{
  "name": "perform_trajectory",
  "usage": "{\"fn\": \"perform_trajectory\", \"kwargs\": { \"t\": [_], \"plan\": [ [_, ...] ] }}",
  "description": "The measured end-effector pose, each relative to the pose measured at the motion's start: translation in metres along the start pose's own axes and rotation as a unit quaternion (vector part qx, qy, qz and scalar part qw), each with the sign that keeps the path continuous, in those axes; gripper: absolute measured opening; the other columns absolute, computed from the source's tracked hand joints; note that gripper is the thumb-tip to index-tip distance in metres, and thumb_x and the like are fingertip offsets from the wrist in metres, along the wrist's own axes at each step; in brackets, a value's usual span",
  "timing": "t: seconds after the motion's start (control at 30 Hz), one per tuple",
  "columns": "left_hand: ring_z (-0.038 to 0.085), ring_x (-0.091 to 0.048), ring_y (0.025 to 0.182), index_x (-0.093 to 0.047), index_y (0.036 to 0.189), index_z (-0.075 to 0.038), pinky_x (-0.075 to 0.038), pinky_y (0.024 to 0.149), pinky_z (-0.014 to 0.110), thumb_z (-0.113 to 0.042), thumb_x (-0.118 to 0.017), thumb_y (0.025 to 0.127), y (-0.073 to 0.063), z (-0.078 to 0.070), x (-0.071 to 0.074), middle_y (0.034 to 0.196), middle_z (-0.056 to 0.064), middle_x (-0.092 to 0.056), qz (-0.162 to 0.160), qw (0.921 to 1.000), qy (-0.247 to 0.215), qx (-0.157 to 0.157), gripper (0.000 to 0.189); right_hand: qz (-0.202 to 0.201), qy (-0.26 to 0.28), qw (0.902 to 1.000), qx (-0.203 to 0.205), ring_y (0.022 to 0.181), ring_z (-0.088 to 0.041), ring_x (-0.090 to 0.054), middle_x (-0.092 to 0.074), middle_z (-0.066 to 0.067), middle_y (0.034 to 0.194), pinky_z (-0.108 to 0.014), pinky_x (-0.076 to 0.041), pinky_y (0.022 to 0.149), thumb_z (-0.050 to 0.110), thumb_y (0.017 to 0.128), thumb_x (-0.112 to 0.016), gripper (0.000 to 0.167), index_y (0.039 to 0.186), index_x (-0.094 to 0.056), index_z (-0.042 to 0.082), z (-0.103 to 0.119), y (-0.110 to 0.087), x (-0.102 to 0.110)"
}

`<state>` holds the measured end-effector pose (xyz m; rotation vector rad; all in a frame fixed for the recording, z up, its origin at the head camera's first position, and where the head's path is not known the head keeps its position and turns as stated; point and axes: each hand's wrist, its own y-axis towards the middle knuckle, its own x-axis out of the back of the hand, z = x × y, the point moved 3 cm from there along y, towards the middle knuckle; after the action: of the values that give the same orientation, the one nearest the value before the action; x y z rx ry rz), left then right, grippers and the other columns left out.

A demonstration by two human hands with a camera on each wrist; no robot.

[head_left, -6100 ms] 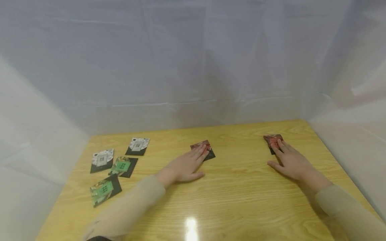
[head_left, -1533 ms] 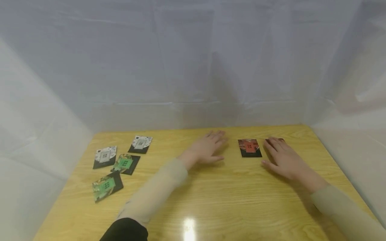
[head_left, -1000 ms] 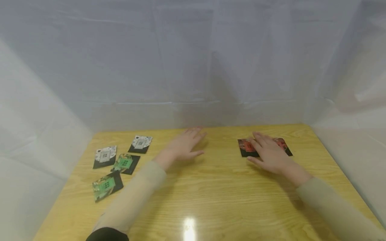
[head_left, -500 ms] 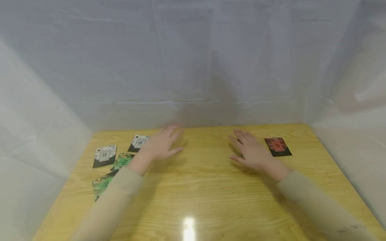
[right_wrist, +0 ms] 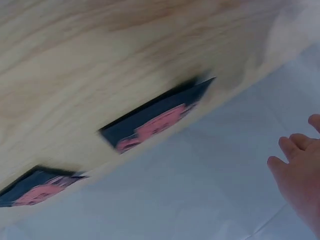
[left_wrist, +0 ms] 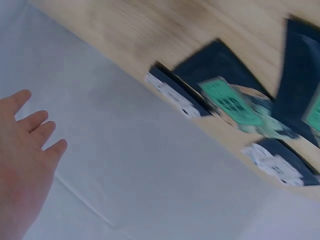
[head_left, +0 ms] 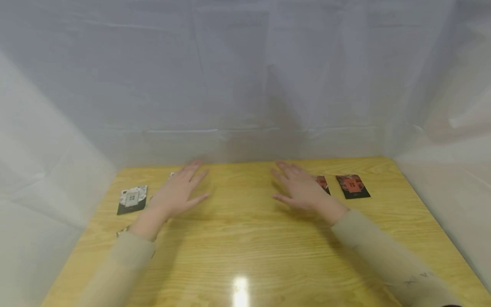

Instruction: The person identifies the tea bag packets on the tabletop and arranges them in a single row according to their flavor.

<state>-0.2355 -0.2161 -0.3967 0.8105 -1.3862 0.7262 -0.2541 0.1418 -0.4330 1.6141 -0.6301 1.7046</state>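
Observation:
My left hand (head_left: 177, 192), fingers spread and holding nothing, is over the left group of flat packets in the head view. It hides most of the two green-and-black packets and one white-and-black packet; the other white-and-black packet (head_left: 132, 199) lies uncovered. The left wrist view shows a green packet (left_wrist: 232, 100) between the two white ones. My right hand (head_left: 301, 187), also spread and holding nothing, is just left of the red-and-black packets. It partly covers the nearer red packet (head_left: 323, 183), while the other red packet (head_left: 353, 186) lies flat to its right.
The packets lie on a yellowish wood-grain table (head_left: 245, 238). White sheeting (head_left: 245, 85) stands along the table's back edge and both sides. A bright light reflection shows near the table's front.
Earlier the left hand pressed a red packet mid-table; that packet now lies beside the other at right. Over the last second both hands have moved left, the left hand now covering the green packets.

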Motion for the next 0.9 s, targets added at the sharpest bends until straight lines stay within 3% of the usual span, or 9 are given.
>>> {"fn": "perform_trajectory", "kwargs": {
  "t": [0.37, 0.67, 0.77, 0.9],
  "plan": [
    [0.048, -0.03, 0.158, -0.033, 0.166, -0.006, -0.026, 0.131, 0.064, -0.052, -0.055, 0.108, -0.052, 0.02, 0.008, 0.17, 0.029, -0.031, -0.012, 0.9993, -0.007, 0.036, 0.078, 0.007, -0.005, 0.9995, 0.032, 0.161, -0.039, -0.03, -0.025, -0.021, 0.175, -0.059, -0.023, 0.135, 0.053, 0.106, -0.059, 0.079, 0.168, -0.031, 0.011, 0.031, 0.033, -0.004],
    [0.054, -0.033, 0.153, -0.034, 0.164, -0.003, -0.027, 0.126, 0.071, -0.046, -0.06, 0.106, -0.09, 0.033, 0.01, 0.168, 0.032, -0.031, -0.051, 0.997, -0.014, 0.056, 0.077, 0.047, -0.009, 0.9977, 0.048, 0.165, -0.035, -0.021, -0.013, -0.013, 0.18, -0.053, -0.015, 0.138, 0.061, 0.107, -0.051, 0.084, 0.172, -0.018, 0.02, 0.064, 0.055, -0.013],
    [0.056, -0.032, 0.152, -0.035, 0.163, -0.001, -0.021, 0.13, 0.069, -0.043, -0.061, 0.105, -0.103, 0.038, 0.012, 0.167, 0.034, -0.031, -0.065, 0.9957, -0.02, 0.063, 0.076, 0.057, -0.003, 0.9964, 0.063, 0.166, -0.033, -0.019, -0.012, -0.013, 0.18, -0.053, -0.015, 0.138, 0.061, 0.107, -0.051, 0.084, 0.172, -0.017, 0.021, 0.079, 0.063, -0.014],
    [0.055, -0.033, 0.152, -0.035, 0.163, 0.0, 0.006, 0.137, 0.042, -0.045, -0.059, 0.106, -0.121, 0.045, 0.011, 0.166, 0.035, -0.032, -0.081, 0.9948, -0.015, 0.061, 0.077, 0.064, -0.014, 0.9941, 0.086, 0.167, -0.03, -0.015, -0.009, -0.012, 0.18, -0.051, -0.015, 0.138, 0.063, 0.107, -0.048, 0.083, 0.172, -0.019, 0.02, 0.099, 0.075, -0.017]
  ]
}}
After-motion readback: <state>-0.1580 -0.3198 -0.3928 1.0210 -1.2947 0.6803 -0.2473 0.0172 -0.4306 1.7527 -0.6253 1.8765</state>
